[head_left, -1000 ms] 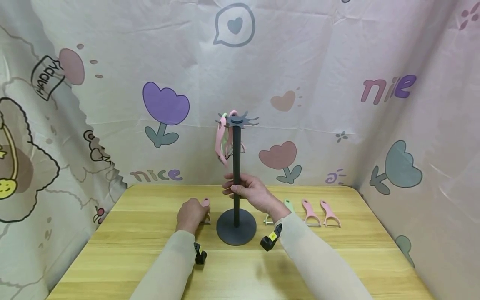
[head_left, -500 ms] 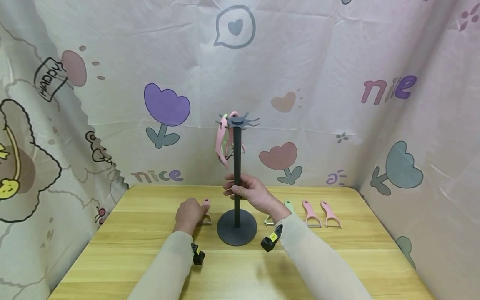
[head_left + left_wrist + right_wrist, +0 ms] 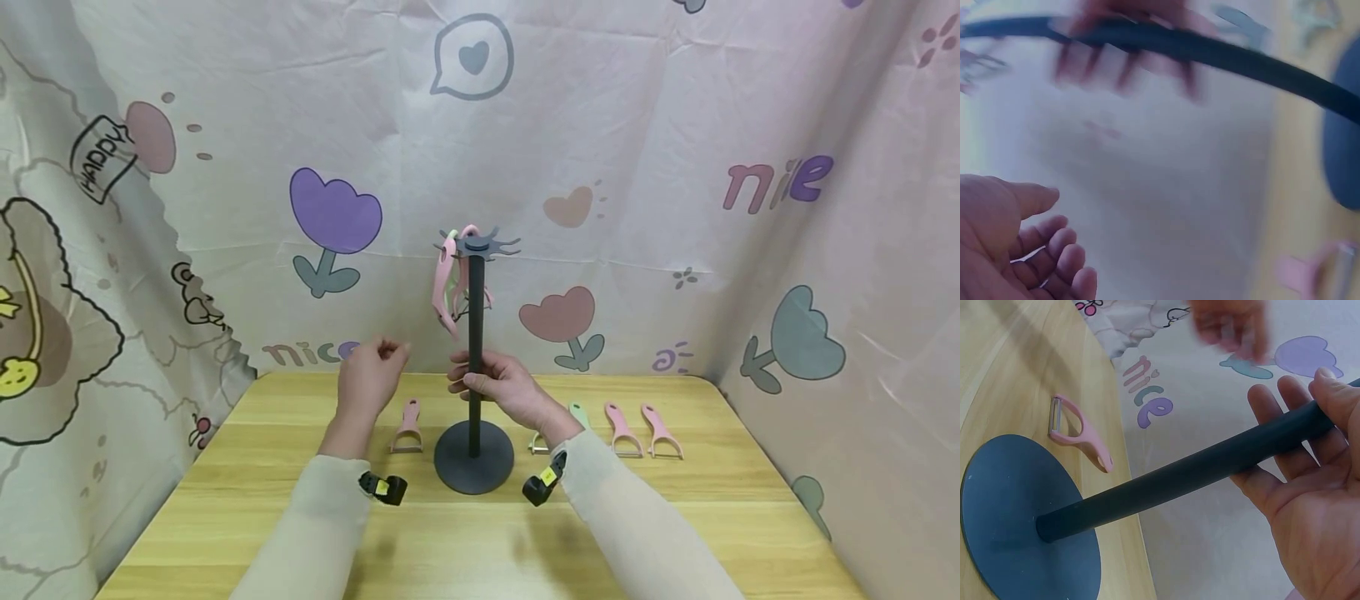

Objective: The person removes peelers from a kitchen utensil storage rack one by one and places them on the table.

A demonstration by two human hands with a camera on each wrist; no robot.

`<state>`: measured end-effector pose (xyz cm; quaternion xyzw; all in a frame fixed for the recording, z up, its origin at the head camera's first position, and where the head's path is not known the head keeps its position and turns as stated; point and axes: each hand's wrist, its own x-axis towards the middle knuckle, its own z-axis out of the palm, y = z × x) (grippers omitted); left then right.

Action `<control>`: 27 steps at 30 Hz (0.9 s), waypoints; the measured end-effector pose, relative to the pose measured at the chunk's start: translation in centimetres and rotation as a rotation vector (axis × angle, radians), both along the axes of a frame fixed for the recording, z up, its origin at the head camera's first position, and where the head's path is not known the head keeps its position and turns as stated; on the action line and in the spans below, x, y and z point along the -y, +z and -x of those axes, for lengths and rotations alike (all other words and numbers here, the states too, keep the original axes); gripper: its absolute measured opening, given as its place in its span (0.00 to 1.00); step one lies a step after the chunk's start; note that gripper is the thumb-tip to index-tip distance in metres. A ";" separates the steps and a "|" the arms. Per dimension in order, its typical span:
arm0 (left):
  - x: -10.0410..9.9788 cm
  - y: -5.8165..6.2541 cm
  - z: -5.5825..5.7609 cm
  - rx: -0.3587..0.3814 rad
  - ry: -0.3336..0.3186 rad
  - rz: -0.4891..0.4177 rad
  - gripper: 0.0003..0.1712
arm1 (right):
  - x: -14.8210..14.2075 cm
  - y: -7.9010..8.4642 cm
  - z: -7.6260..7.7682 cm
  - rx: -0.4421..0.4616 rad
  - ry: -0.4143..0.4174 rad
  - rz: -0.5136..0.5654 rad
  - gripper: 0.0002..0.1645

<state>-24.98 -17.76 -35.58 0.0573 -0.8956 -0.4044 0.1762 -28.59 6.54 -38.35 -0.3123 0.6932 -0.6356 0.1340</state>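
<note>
A dark stand [image 3: 476, 325] with a round base and a ring of hooks on top stands upright on the table. My right hand [image 3: 510, 390] holds its pole at mid-height, thumb on one side and fingers on the other. Left of the pole, my left hand [image 3: 367, 379] is raised above the table, its fingers loosely curled around nothing. Below it lies a pink Y-shaped peeler [image 3: 1079, 432], flat beside the base. From the hooks on the left hang pink peelers [image 3: 443, 287] and a green one, partly hidden behind each other.
Right of the stand lie a green peeler [image 3: 578, 413], partly covered by my right wrist, and two pink peelers, the nearer one [image 3: 622, 427] and the outer one [image 3: 659, 429]. A patterned curtain [image 3: 637, 108] rises behind the wooden table [image 3: 465, 550].
My left hand has let go of the pink peeler, which stays on the table, and has risen up and slightly left. My right hand keeps holding the pole.
</note>
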 end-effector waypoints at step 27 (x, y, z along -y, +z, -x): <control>-4.1 9.0 -3.0 -0.179 -0.305 -0.314 0.27 | -0.1 -0.1 0.2 0.033 0.008 0.003 0.22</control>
